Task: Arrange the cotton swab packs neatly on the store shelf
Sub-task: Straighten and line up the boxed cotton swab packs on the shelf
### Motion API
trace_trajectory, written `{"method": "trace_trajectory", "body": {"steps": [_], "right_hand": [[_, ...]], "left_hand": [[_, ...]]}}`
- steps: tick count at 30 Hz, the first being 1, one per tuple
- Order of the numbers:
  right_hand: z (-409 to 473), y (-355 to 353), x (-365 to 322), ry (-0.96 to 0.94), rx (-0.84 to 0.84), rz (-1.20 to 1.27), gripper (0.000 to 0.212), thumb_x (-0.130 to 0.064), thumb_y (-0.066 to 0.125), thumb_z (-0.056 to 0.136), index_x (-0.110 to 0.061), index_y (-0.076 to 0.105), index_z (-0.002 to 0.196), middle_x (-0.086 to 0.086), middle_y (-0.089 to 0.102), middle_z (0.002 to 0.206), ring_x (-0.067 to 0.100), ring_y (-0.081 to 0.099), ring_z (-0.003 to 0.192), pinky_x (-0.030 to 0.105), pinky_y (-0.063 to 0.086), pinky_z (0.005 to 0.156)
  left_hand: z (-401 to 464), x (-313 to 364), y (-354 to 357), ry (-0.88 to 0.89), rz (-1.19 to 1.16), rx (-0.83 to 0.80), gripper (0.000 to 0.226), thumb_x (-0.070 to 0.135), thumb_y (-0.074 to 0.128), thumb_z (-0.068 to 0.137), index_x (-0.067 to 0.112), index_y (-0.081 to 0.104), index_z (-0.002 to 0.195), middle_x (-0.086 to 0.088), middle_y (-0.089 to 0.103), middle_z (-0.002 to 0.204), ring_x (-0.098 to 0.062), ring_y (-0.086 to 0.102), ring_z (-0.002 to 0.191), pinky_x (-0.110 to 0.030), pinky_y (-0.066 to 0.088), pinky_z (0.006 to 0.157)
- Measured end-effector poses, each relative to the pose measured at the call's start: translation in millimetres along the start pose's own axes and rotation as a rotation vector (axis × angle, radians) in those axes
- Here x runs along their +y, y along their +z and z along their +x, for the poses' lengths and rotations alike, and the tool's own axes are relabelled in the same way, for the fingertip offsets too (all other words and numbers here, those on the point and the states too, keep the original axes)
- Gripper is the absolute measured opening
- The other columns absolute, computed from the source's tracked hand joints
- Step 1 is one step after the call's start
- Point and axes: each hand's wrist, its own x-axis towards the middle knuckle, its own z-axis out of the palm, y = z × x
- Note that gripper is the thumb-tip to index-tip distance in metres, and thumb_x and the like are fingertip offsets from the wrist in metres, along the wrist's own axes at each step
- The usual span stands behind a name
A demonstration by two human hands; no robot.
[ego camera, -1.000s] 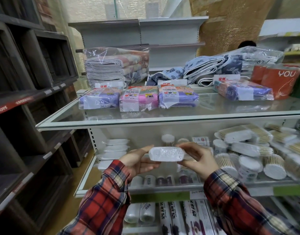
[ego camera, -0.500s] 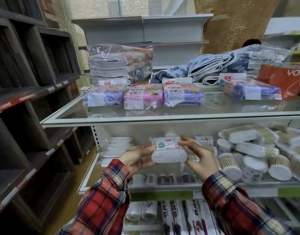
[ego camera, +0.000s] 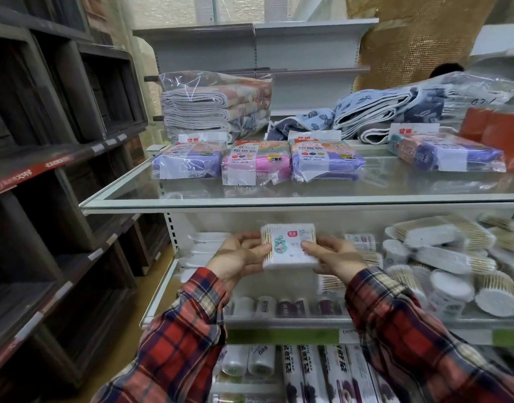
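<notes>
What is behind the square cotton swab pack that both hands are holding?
Behind the cotton swab pack, gripped by the left hand and right hand, is the shelf's white back wall. Anything directly behind the pack is hidden.

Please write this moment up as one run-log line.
stage: holding | item: square white cotton swab pack | left hand: grips left edge | right hand: grips right edge | label: faces camera | place: before glass middle shelf

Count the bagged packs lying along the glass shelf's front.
4. On the glass shelf: a purple pack at left, a pink pack beside it, another purple pack next, and a fourth pack apart at right. More may lie beyond the frame.
</notes>
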Motion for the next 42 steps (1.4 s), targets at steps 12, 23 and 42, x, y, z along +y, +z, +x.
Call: {"method": "trace_trajectory", "body": {"steps": [12,23,42], "right_hand": [[15,12,4,-0.030,-0.067,-0.032,0.053,-0.020,0.071,0.082,-0.004,0.051,0.129,0.005,0.064,0.108,0.017,0.062,0.095,0.023,0.053,0.073],[41,22,12,-0.014,-0.012,-0.037,0.032,-0.010,0.073,0.080,-0.013,0.056,0.107,0.005,0.066,0.101,0.018,0.064,0.087,0.025,0.056,0.073],[87,75,24,0.031,0.019,-0.770,0.031,-0.023,0.066,0.085,-0.010,0.064,0.113,0.009,0.067,0.115,0.024,0.063,0.103,0.028,0.049,0.090]], "left_hand": [[16,-18,3,0.095,0.204,0.219,0.034,-0.003,0.061,0.088,0.002,0.050,0.120,-0.013,0.066,0.106,-0.018,0.064,0.085,-0.026,0.055,0.068],[39,-39,22,0.083,0.474,0.453,0.043,0.014,0.061,0.084,0.045,0.059,0.114,-0.005,0.063,0.122,-0.025,0.057,0.114,-0.046,0.045,0.103],[71,-91,18,0.028,0.469,0.600,0.096,0.002,0.054,0.076,0.030,0.004,0.153,-0.006,0.020,0.158,-0.030,0.024,0.144,-0.050,0.027,0.115]]}}
